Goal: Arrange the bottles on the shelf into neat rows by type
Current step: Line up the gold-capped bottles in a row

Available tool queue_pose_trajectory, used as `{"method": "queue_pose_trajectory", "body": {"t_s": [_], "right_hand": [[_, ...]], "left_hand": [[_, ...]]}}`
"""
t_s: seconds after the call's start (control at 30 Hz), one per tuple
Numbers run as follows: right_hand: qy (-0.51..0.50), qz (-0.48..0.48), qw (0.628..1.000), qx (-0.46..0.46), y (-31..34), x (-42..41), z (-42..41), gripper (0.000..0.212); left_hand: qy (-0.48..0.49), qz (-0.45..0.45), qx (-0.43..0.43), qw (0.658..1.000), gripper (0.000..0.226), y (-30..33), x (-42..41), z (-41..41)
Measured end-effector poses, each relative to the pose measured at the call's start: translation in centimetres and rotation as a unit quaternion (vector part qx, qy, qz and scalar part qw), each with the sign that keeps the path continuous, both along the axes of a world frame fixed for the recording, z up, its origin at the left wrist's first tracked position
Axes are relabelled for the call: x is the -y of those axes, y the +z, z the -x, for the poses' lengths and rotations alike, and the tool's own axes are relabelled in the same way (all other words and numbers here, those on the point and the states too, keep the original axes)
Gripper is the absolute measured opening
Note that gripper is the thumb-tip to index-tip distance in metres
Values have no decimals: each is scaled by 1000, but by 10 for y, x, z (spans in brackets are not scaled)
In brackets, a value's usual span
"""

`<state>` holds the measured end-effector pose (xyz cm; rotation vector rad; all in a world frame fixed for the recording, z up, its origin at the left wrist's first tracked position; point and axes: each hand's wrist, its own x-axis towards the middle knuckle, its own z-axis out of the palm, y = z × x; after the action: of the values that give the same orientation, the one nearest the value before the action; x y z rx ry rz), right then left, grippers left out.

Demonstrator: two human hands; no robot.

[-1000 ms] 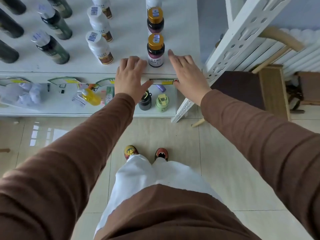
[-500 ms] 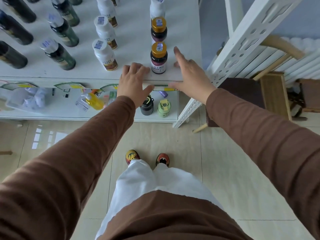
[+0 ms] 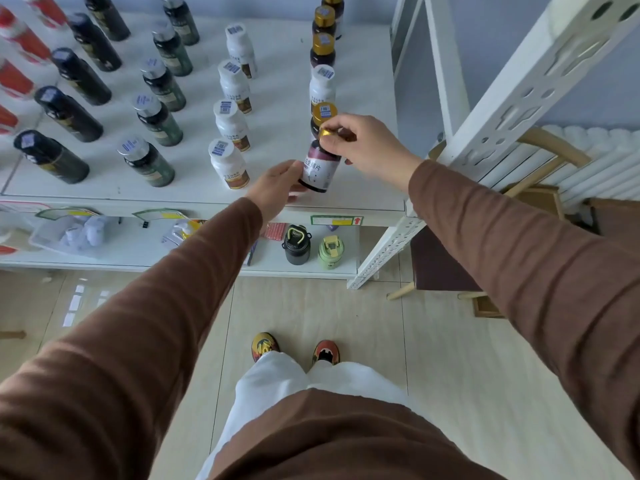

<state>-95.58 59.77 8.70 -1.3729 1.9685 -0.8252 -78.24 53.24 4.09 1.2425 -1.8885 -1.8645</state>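
Our right hand (image 3: 367, 147) pinched the gold cap (image 3: 326, 132) of a dark gold-capped bottle (image 3: 318, 168), fingers curled round it. Our left hand (image 3: 275, 190) cupped the bottle's lower body, fingers wrapped at the label. The bottle sat tilted at the near right of the upper shelf (image 3: 367, 188); we couldn't tell whether its base touched the surface.

Just behind it stood another gold-capped bottle (image 3: 323, 114), then a white bottle (image 3: 321, 85), then more gold-capped ones (image 3: 322, 50) running far along the right side. Left of that, a row of four white bottles (image 3: 229, 164) ran near to far. Further left, a row of grey-capped dark green bottles (image 3: 147, 161), then a row of black bottles (image 3: 52, 157), and red items (image 3: 20, 39) at the far left edge.

On the lower shelf (image 3: 138, 261) stood a black flask (image 3: 296, 244) beside a green flask (image 3: 331, 252), with a clear tray of wrapped things (image 3: 74, 233) to the left. Both arms wore brown sleeves (image 3: 519, 258). Our shoes (image 3: 265, 346) stood on the tiled floor (image 3: 450, 375). A wooden chair (image 3: 540, 195) stood right of the white rack post (image 3: 491, 133).
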Motion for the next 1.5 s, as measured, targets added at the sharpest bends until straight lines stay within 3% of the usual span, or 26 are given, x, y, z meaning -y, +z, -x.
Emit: {"method": "queue_pose_trajectory", "body": {"t_s": [0.07,0.13,0.3,0.43,0.6,0.7,0.8,1.03,1.13,1.27,1.4,1.5], "right_hand": [[-45,-16,994,100,8,2,1,26],[-76,-17,988,131,13,5,2,31],[-83,-21,991,101,22,5,3,36],[-16,-35,998,59,27,-1,5,34],[73,23,990,-120,17,-5,0,39],[107,28,969,-221,3,-4,-5,40],[112,28,960,-256,-9,-1,-7,40],[100,13,966,-237,-13,5,-11,50],[33,28,981,-188,-1,11,-4,52],[-23,34,961,-272,10,38,10,39],[61,-72,950,-298,6,61,11,51],[51,-100,947,-302,4,70,14,46]], "left_hand": [[3,-115,-37,993,39,10,0,0],[3,-184,-71,980,46,16,1,1],[-1,-216,-87,972,47,19,3,2],[-19,-118,-58,991,32,17,2,0],[-47,57,4,997,25,14,6,2],[-75,187,82,976,32,11,13,-2],[-92,268,142,948,34,14,19,-7],[-157,381,213,886,33,35,33,-12],[-180,443,213,852,32,49,48,-5],[-201,493,217,818,33,66,75,14],[-246,474,237,812,37,70,102,33],[-286,450,230,814,37,66,122,39]]}}
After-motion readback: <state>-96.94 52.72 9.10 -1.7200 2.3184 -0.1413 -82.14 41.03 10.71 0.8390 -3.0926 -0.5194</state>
